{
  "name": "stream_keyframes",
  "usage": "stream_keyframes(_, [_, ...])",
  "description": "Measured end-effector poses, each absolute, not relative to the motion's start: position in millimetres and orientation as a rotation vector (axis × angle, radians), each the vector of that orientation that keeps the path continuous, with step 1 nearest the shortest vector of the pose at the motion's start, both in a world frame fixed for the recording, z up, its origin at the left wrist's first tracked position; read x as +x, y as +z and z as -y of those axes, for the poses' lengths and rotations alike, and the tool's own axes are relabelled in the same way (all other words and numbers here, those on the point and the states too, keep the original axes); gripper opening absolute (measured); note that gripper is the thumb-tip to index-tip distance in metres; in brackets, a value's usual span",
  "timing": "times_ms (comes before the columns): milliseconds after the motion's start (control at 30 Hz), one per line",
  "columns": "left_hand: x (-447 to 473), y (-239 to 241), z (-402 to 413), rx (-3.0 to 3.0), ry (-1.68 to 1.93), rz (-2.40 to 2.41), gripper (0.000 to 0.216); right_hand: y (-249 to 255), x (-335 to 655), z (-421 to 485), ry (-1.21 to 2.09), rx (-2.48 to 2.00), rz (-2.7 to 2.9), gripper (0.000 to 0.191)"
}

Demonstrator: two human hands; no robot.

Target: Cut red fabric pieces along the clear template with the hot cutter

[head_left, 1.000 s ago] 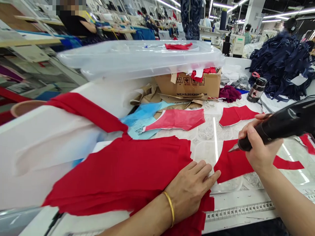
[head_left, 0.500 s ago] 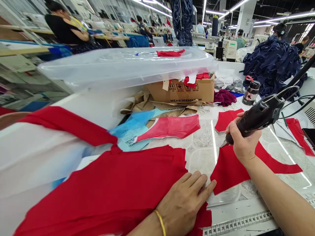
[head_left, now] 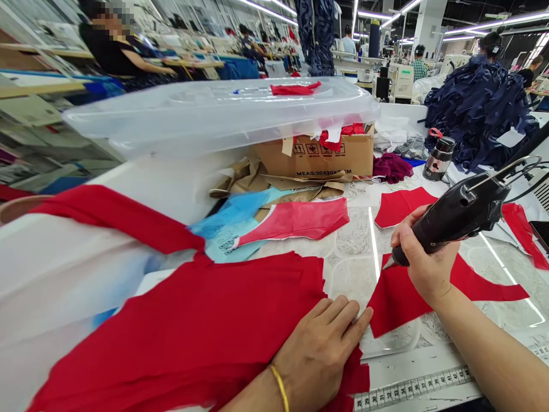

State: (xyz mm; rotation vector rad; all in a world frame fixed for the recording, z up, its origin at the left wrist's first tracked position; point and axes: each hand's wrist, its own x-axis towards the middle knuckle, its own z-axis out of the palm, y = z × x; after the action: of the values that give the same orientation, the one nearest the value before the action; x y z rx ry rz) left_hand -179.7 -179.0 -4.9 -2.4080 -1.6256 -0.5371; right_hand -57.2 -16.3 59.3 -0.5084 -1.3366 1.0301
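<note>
My right hand (head_left: 429, 260) is wrapped around a black corded hand tool (head_left: 450, 220) with a tapered metal tip. The tip points down at the upper left corner of a red fabric piece (head_left: 398, 297) with a long tail running right. My left hand (head_left: 319, 346) lies open, palm down, on the right edge of a large stack of red fabric (head_left: 184, 326). Its index fingertip reaches the left corner of the smaller red piece. Another red piece (head_left: 403, 205) lies just beyond the tool.
A pinkish-red panel (head_left: 300, 219) and blue plastic packaging (head_left: 235, 214) lie farther back. Behind them stand a cardboard box (head_left: 317, 157) and a clear plastic lid (head_left: 214, 114). A dark jar (head_left: 440, 159), a navy strip pile (head_left: 476, 114) and a measuring tape (head_left: 412, 389) surround the workspace.
The tool has tilted and its tip has shifted slightly down and left, showing more metal. My left index finger has drawn back a little from the small red piece.
</note>
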Motion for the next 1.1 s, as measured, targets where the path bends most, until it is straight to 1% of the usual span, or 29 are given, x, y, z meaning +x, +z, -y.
stream_keyframes(133, [-180, -4, 179, -2.414, -0.512, 1.618, 0.049, 64, -56, 20, 1.060, -0.433, 1.345, 0.018])
stream_keyframes(300, [-180, -3, 180, -2.396, -0.541, 1.621, 0.051, 71, -53, 36, 1.129, -0.397, 1.367, 0.022])
stream_keyframes(467, [-178, 1, 180, -2.383, -0.573, 1.638, 0.052, 64, -54, 46, 1.154, -0.394, 1.369, 0.025])
stream_keyframes(600, [-178, 4, 178, -2.397, -0.553, 1.635, 0.048, 61, -55, 46, 1.151, -0.458, 1.397, 0.016])
stream_keyframes(700, [-180, 2, 179, -2.400, -0.530, 1.652, 0.052, 65, -53, 44, 1.166, -0.455, 1.400, 0.016])
stream_keyframes(867, [-181, -2, 181, -2.405, -0.522, 1.658, 0.066, 71, -45, 21, 1.092, -0.421, 1.327, 0.023])
stream_keyframes(1100, [-181, -7, 181, -2.364, -0.554, 1.672, 0.065, 68, -32, -29, 0.904, -0.572, 1.309, 0.021])
